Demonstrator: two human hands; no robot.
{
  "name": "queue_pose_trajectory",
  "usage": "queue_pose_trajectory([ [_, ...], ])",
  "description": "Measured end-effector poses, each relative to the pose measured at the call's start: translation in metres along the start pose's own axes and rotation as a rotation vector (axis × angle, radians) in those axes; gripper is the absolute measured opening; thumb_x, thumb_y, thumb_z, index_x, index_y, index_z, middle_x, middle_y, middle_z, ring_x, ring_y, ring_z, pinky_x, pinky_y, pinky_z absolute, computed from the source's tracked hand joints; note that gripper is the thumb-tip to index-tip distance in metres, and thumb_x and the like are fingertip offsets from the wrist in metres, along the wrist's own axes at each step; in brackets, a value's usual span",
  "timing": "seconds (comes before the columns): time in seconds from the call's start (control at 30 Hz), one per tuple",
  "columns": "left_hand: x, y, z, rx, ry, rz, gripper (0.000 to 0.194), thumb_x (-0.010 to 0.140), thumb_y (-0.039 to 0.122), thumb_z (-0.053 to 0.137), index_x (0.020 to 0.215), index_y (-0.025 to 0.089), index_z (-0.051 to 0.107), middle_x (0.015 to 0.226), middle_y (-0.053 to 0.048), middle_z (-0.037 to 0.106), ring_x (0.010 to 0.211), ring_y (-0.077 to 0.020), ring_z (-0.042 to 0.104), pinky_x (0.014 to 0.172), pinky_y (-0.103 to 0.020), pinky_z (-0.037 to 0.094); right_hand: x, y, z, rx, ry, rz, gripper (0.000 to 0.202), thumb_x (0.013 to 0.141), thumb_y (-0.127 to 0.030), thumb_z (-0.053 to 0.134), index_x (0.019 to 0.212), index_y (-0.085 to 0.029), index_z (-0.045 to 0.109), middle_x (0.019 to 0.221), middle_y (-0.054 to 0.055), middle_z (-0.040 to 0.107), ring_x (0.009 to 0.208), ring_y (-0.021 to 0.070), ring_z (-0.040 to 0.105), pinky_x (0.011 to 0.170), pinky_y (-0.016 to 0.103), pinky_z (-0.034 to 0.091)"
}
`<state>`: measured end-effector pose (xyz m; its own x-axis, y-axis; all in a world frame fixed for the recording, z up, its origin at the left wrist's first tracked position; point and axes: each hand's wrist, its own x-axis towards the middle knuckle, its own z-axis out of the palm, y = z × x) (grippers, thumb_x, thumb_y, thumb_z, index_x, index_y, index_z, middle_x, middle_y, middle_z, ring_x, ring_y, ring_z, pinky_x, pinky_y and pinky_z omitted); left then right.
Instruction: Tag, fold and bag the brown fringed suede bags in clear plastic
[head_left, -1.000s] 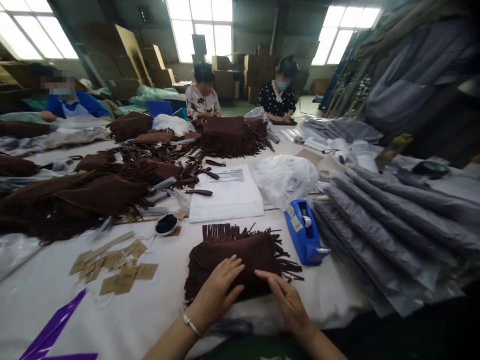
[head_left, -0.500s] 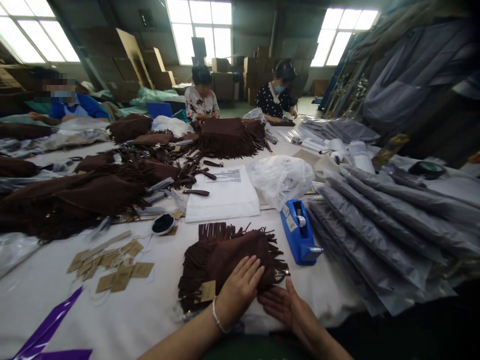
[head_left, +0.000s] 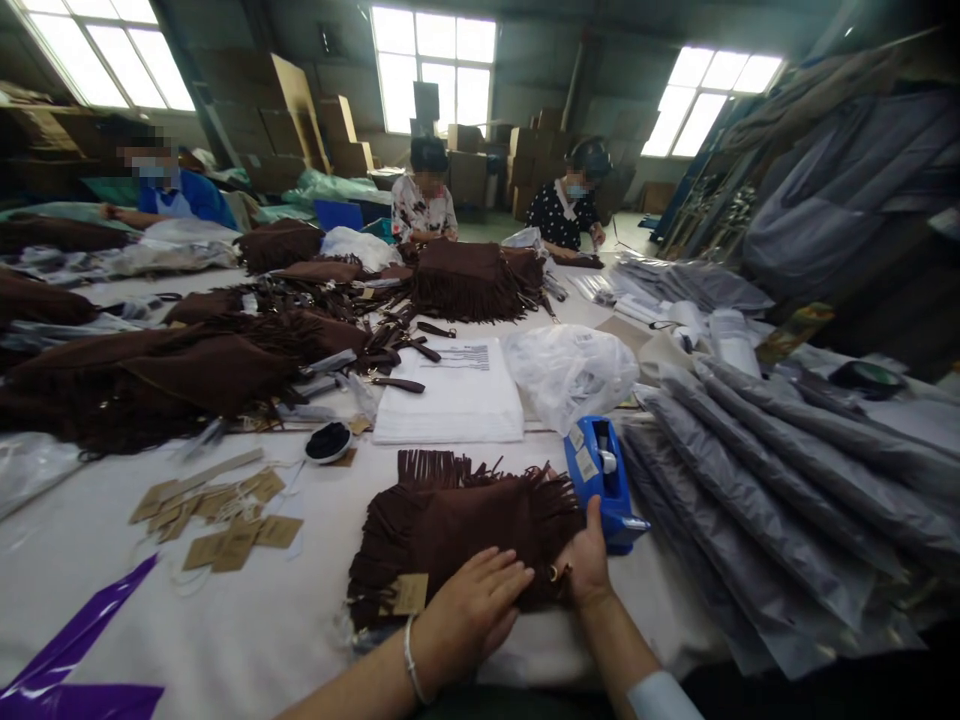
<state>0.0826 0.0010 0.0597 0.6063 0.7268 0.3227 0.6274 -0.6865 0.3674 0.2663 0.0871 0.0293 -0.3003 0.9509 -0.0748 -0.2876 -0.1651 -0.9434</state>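
Half a second ago the right hand [head_left: 586,562] lay palm up beside the left, at the near edge of the brown fringed bag [head_left: 457,520]. Now it has gone to the bag's right end, near the blue tape dispenser [head_left: 604,480], so the work seems to pass from smoothing to that end. Its fingers curl at the edge by a small metal ring [head_left: 553,573]; whether they pinch it I cannot tell. The left hand [head_left: 469,610] lies flat, fingers spread, pressing the bag on the bench [head_left: 247,620].
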Motion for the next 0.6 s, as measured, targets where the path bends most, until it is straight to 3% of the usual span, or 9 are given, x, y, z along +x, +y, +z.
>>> queue_pose_trajectory([
  [0.07, -0.009, -0.002, -0.02, -0.092, 0.091, -0.011, 0.046, 0.088, 0.012, 0.05, 0.133, 0.018, 0.043, 0.124, -0.007, 0.06, 0.118, -0.0177, 0.054, 0.103, -0.036, 0.046, 0.003, 0.002, 0.003, -0.205, 0.011, -0.071, 0.072, 0.088, -0.07, 0.012, 0.137, -0.026, 0.042, 0.137, 0.006, 0.049, 0.131, 0.0249, 0.039, 0.11, 0.051, 0.031],
  [0.13, -0.025, -0.013, -0.039, -0.13, 0.251, -0.098, 0.042, 0.089, 0.011, 0.047, 0.13, 0.021, 0.048, 0.118, -0.007, 0.063, 0.112, -0.0164, 0.057, 0.098, -0.032, 0.048, 0.005, 0.009, 0.011, -0.408, -0.042, -0.112, 0.063, 0.09, -0.065, 0.031, 0.138, -0.026, 0.041, 0.143, 0.004, 0.041, 0.136, 0.0242, 0.029, 0.115, 0.049, 0.019],
  [0.2, -0.047, -0.034, -0.052, -0.146, 0.408, -0.314, 0.034, 0.091, 0.017, 0.047, 0.124, 0.023, 0.053, 0.111, -0.006, 0.066, 0.106, -0.0173, 0.06, 0.095, -0.032, 0.05, 0.007, 0.019, 0.023, -0.696, -0.159, -0.182, 0.064, 0.086, -0.056, 0.051, 0.14, -0.024, 0.038, 0.149, 0.004, 0.032, 0.14, 0.0253, 0.019, 0.117, 0.05, 0.01],
  [0.3, -0.085, -0.077, -0.061, -0.181, 0.549, -0.779, 0.032, 0.09, 0.039, 0.047, 0.115, 0.022, 0.059, 0.109, -0.008, 0.064, 0.102, -0.0229, 0.06, 0.095, -0.041, 0.048, 0.004, 0.03, 0.041, -1.15, -0.289, -0.307, 0.071, 0.089, -0.049, 0.051, 0.146, -0.02, 0.022, 0.153, 0.008, 0.019, 0.142, 0.0259, 0.009, 0.116, 0.053, 0.012],
  [0.37, -0.107, -0.102, -0.062, -0.306, 0.56, -1.024, 0.044, 0.084, 0.052, 0.05, 0.111, 0.019, 0.06, 0.113, -0.01, 0.063, 0.104, -0.0272, 0.059, 0.098, -0.048, 0.045, -0.003, 0.029, 0.047, -1.195, -0.368, -0.342, 0.069, 0.091, -0.047, 0.047, 0.147, -0.02, 0.016, 0.154, 0.008, 0.015, 0.142, 0.0255, 0.008, 0.116, 0.053, 0.013],
  [0.47, -0.123, -0.122, -0.063, -0.7, 0.603, -1.202, 0.06, 0.074, 0.061, 0.057, 0.111, 0.014, 0.054, 0.11, -0.014, 0.064, 0.104, -0.028, 0.061, 0.099, -0.046, 0.046, -0.021, 0.018, 0.039, -1.0, -0.523, -0.348, 0.054, 0.094, -0.044, 0.042, 0.143, -0.027, 0.029, 0.153, 0.003, 0.021, 0.141, 0.0251, 0.014, 0.117, 0.051, 0.012],
  [0.5, -0.124, -0.125, -0.065, -0.833, 0.627, -1.225, 0.063, 0.073, 0.061, 0.059, 0.112, 0.013, 0.052, 0.109, -0.015, 0.064, 0.103, -0.027, 0.062, 0.098, -0.044, 0.047, -0.026, 0.014, 0.031, -0.892, -0.455, -0.326, 0.047, 0.095, -0.043, 0.04, 0.14, -0.028, 0.037, 0.151, 0.003, 0.027, 0.14, 0.0248, 0.02, 0.116, 0.05, 0.015],
  [0.53, -0.122, -0.128, -0.067, -0.945, 0.637, -1.242, 0.064, 0.072, 0.06, 0.062, 0.113, 0.012, 0.05, 0.108, -0.015, 0.064, 0.102, -0.0259, 0.063, 0.097, -0.041, 0.048, -0.029, 0.011, 0.021, -0.767, -0.301, -0.287, 0.043, 0.096, -0.043, 0.038, 0.135, -0.027, 0.043, 0.147, 0.004, 0.035, 0.137, 0.0246, 0.028, 0.116, 0.048, 0.019],
  [0.6, -0.116, -0.135, -0.074, -1.095, 0.583, -1.264, 0.063, 0.072, 0.058, 0.066, 0.112, 0.012, 0.051, 0.108, -0.016, 0.065, 0.099, -0.0244, 0.064, 0.094, -0.038, 0.05, -0.026, 0.006, -0.001, -0.49, 0.097, -0.131, 0.044, 0.095, -0.048, 0.035, 0.127, -0.022, 0.051, 0.134, 0.01, 0.051, 0.125, 0.0251, 0.046, 0.111, 0.047, 0.031],
])
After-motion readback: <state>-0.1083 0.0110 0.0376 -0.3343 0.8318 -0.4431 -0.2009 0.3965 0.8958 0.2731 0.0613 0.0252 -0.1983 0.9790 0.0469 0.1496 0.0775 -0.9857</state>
